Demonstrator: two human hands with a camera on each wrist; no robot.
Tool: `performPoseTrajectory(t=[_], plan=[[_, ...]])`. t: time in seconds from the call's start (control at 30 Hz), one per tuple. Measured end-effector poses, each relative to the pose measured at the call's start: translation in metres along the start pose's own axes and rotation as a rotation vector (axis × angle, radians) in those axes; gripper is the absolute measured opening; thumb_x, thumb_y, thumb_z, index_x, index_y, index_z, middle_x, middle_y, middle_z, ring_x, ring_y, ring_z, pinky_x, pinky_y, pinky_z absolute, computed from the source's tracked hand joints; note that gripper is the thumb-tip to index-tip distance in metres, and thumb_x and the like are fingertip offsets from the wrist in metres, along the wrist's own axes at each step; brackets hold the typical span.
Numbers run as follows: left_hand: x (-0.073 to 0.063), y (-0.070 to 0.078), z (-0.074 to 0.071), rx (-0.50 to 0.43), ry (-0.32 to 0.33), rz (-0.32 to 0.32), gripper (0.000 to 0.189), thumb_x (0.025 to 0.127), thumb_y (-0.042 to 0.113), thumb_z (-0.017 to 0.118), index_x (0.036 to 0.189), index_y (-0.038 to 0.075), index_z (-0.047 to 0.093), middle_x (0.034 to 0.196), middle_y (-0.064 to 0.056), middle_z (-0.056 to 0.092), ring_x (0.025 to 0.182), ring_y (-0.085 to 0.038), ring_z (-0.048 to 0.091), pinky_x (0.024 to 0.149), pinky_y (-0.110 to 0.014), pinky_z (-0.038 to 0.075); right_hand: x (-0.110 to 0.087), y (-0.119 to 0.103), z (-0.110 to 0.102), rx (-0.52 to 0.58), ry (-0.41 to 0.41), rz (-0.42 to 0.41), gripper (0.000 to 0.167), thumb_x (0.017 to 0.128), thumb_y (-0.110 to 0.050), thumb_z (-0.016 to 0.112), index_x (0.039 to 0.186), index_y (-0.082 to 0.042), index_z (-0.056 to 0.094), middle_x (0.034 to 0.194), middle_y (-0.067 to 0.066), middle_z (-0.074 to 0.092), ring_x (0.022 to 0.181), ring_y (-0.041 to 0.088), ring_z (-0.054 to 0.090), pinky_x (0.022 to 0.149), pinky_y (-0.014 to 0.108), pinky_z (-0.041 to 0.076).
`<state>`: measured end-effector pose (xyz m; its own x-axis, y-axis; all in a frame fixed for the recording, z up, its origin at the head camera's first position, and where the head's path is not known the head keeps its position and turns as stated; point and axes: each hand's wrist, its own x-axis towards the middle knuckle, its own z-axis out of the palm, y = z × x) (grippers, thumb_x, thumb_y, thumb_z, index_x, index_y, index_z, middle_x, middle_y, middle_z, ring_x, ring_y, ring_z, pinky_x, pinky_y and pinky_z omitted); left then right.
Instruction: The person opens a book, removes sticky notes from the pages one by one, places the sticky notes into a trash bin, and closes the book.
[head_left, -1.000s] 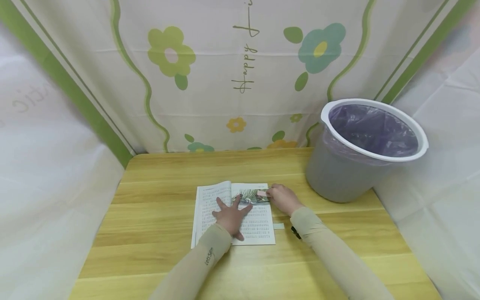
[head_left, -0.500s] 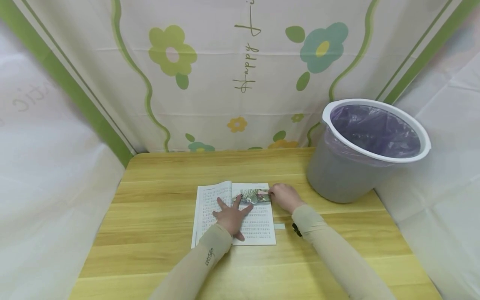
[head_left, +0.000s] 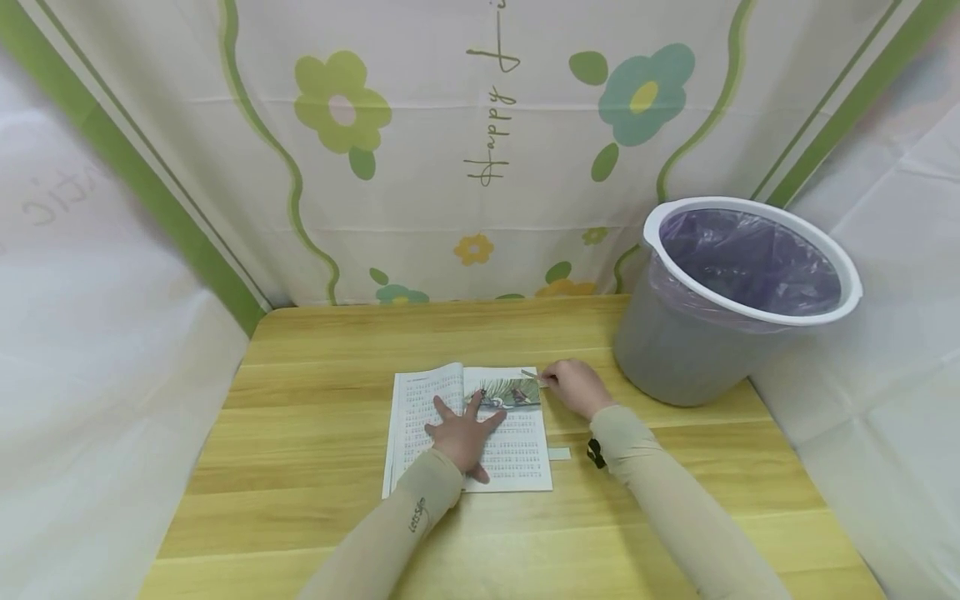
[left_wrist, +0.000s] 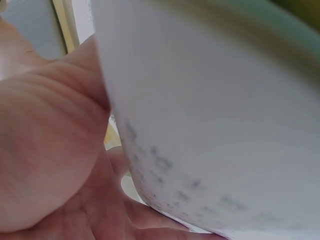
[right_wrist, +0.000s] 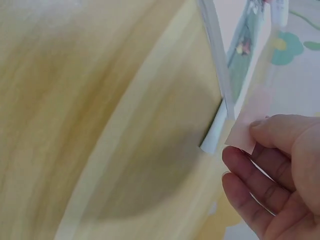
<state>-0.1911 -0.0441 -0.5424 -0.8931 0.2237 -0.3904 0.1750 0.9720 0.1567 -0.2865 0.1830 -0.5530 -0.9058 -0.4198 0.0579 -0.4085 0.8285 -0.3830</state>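
An open book (head_left: 512, 454) lies on the table, printed text on both pages and a colour picture (head_left: 517, 393) atop the right one. My left hand (head_left: 460, 437) rests across its middle with fingers spread; in the left wrist view a raised white page (left_wrist: 210, 110) covers part of that hand (left_wrist: 55, 140). At the upper right corner of the book, my right hand (head_left: 576, 388) pinches a small pink paper slip (right_wrist: 248, 122) between thumb and fingers, its free end tilted up over the page. A pale green strip (head_left: 558, 453) juts from the book's right edge lower down.
A grey trash bin (head_left: 675, 350) with a white rim and purple liner stands at the table's back right. The wooden table (head_left: 315, 400) is backed and flanked by flower-printed cloth (head_left: 420, 167). Beneath the right wrist hangs a small black object (head_left: 596, 453).
The right hand has shifted slightly right and up, and the slip, earlier flat over the picture, now slants at the page's top corner. The left hand stays put.
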Motion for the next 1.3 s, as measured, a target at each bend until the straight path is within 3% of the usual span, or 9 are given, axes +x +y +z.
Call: performPoseTrajectory(t=[0.33, 0.67, 0.93, 1.3], plan=[[-0.003, -0.001, 0.001, -0.012, 0.0, 0.011, 0.123, 0.047, 0.028, 0.092, 0.153, 0.046, 0.031, 0.166, -0.005, 0.007, 0.131, -0.072, 0.001, 0.094, -0.08, 0.03, -0.015, 0.002, -0.024, 0.124, 0.093, 0.04, 0.017, 0.093, -0.009, 0.069, 0.107, -0.002, 0.076, 0.099, 0.011, 0.074, 0.086, 0.024, 0.069, 0.077, 0.042, 0.057], [-0.003, -0.003, 0.003, 0.016, 0.001, 0.023, 0.124, 0.047, 0.031, 0.091, 0.154, 0.046, 0.029, 0.166, -0.005, 0.005, 0.131, -0.072, 0.002, 0.093, -0.078, 0.032, -0.056, -0.005, -0.046, 0.279, 0.199, 0.104, 0.022, 0.095, -0.009, 0.067, 0.115, -0.002, 0.073, 0.094, 0.01, 0.073, 0.071, 0.017, 0.068, 0.056, 0.029, 0.055], [-0.004, -0.004, 0.004, 0.017, 0.025, 0.044, 0.122, 0.048, 0.034, 0.091, 0.154, 0.044, 0.031, 0.166, -0.007, 0.007, 0.13, -0.073, 0.004, 0.092, -0.078, 0.034, -0.093, -0.01, -0.051, 0.339, 0.328, 0.093, 0.021, 0.092, -0.007, 0.07, 0.112, 0.0, 0.073, 0.093, 0.013, 0.074, 0.073, 0.018, 0.072, 0.063, 0.029, 0.059], [-0.003, -0.006, 0.004, 0.037, 0.024, 0.056, 0.121, 0.048, 0.04, 0.09, 0.154, 0.044, 0.03, 0.166, -0.008, 0.007, 0.13, -0.074, 0.005, 0.091, -0.078, 0.036, -0.144, -0.019, -0.055, 0.416, 0.453, 0.173, 0.019, 0.092, -0.003, 0.069, 0.11, -0.001, 0.074, 0.09, 0.01, 0.073, 0.073, 0.015, 0.071, 0.062, 0.021, 0.057]])
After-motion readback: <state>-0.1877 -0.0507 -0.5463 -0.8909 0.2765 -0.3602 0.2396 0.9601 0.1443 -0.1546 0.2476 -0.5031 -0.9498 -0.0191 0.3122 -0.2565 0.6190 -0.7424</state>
